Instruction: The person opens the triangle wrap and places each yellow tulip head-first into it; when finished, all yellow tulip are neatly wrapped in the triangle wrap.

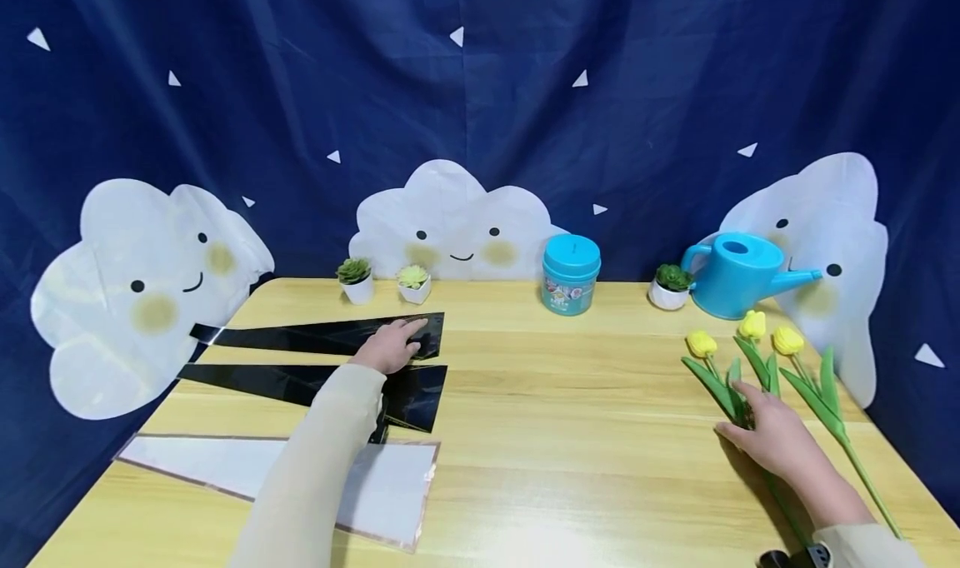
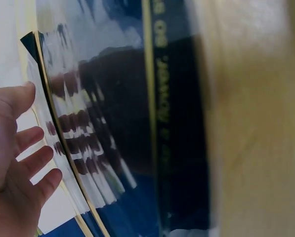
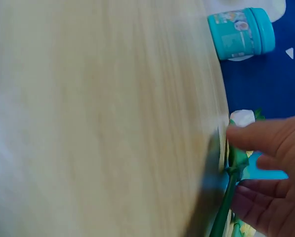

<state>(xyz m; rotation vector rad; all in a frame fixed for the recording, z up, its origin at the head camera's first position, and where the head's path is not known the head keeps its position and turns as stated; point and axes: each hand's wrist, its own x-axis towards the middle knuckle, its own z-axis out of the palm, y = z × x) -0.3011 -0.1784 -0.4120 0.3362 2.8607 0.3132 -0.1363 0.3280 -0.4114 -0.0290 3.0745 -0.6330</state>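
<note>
Head view: left hand [image 1: 390, 350] lies flat, fingers straight, on far black sheet [image 1: 330, 336], long axis left-right across the tabletop [image 1: 570, 435]; right hand [image 1: 776, 441] closes on tulip stems [image 1: 738, 401], blooms pointing away.
Left wrist: fingers [image 2: 31, 158] spread beside glossy sheet edge.
Right wrist: fingers [image 3: 266, 136] curl round green stem.

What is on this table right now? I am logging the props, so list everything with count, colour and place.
black sheets: two, glossy black, left of table, far one under the left hand
white sheet: one, white, near left edge
succulent pots: three, green in white pots, along the back
canister: one, teal, back centre
watering can: one, blue, back right
tulips: three, yellow with green stems, lying at right
table: one, light wood
backdrop: one, dark blue with white clouds
left hand: rests flat on the far black sheet
right hand: on the tulip stems
</note>
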